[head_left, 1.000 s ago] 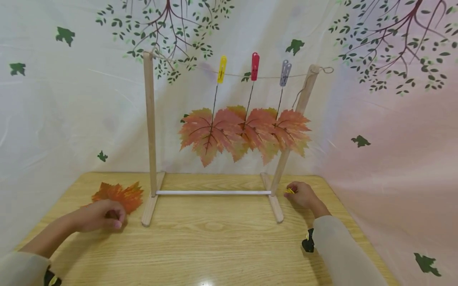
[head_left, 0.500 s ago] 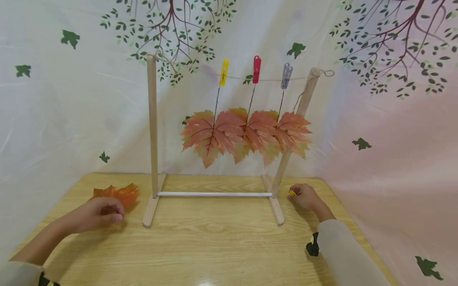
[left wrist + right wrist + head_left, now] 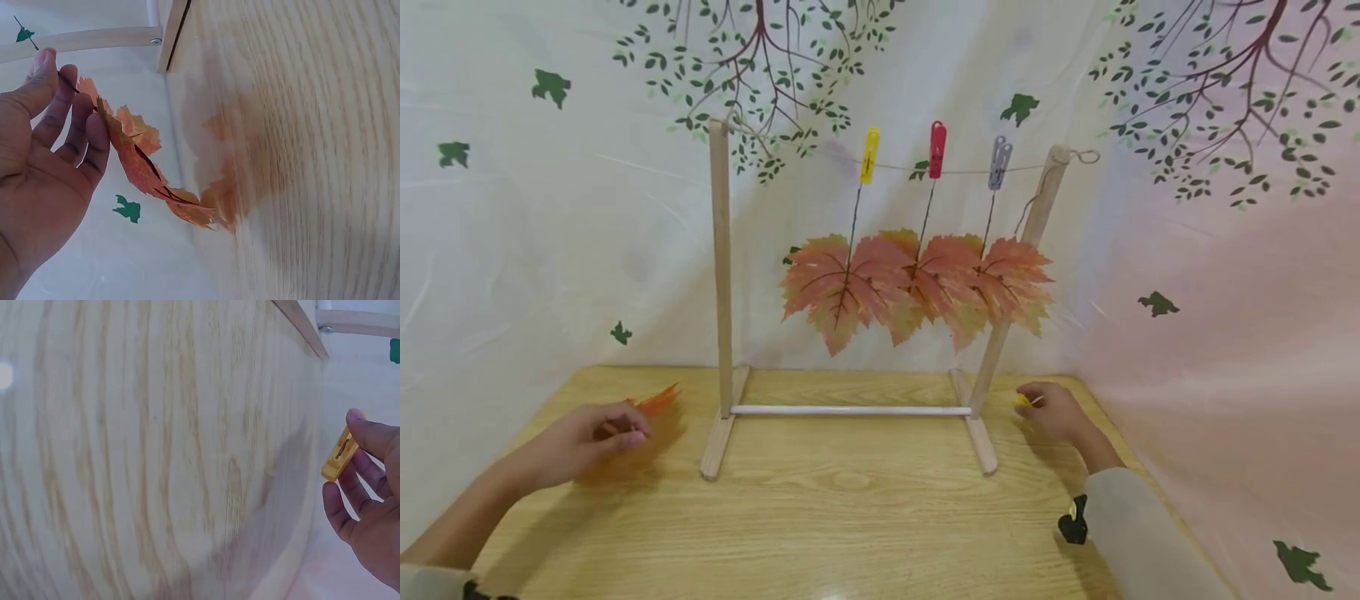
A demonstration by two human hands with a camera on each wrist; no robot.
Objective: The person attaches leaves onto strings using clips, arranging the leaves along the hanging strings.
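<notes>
My left hand pinches the dark stem of an orange maple leaf between thumb and fingertips. The left wrist view has this leaf hanging over the wooden table, its shadow falling on the surface. At the right, my right hand grips a yellow clothespin between thumb and fingers. Between the hands, three reddish maple leaves hang by their stems in an overlapping row. A yellow clothespin, a red clothespin and a grey clothespin clip them to a string.
The string runs between two wooden posts, a left post and a leaning right post. A white rod joins their feet on the table. Behind stands a pale backdrop with painted branches and green leaf shapes.
My left hand has raised the leaf off the table by its stem and drawn slightly left; the leaf now shows nearly edge-on. My right hand has shifted a little right with its clothespin.
</notes>
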